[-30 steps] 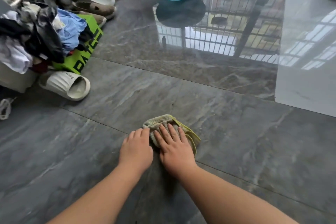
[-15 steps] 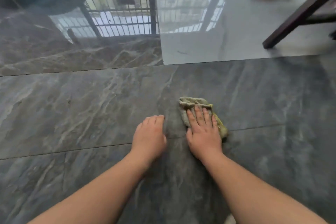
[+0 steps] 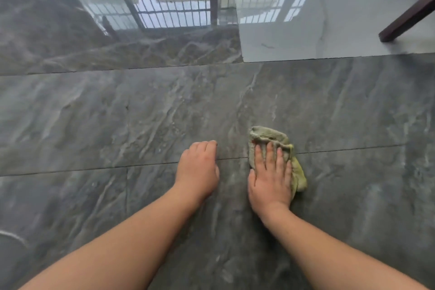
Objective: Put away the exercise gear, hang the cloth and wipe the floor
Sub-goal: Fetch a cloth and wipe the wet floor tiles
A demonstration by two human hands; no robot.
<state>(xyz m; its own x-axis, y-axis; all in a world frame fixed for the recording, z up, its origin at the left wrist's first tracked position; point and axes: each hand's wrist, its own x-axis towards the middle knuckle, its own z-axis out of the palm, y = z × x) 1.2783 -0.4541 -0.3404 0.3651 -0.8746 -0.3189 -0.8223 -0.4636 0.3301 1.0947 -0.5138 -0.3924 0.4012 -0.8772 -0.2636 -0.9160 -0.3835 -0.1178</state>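
Observation:
A crumpled green-yellow cloth [image 3: 268,135] lies on the dark grey marble floor [image 3: 117,113]. My right hand [image 3: 270,176] presses flat on top of the cloth, fingers spread, covering most of it. My left hand [image 3: 199,167] rests on the bare floor just left of the cloth, knuckles curled, holding nothing. A gap of floor separates the two hands.
A dark wooden furniture leg [image 3: 409,16] stands at the upper right on a pale grey tile [image 3: 306,40]. The glossy floor reflects a barred window [image 3: 179,7] at the top. Tile seams run across near the hands.
The view has swung right, away from the shoes, clothes pile and blue basin. My right hand has slid the cloth to the right, and the hands have drawn apart.

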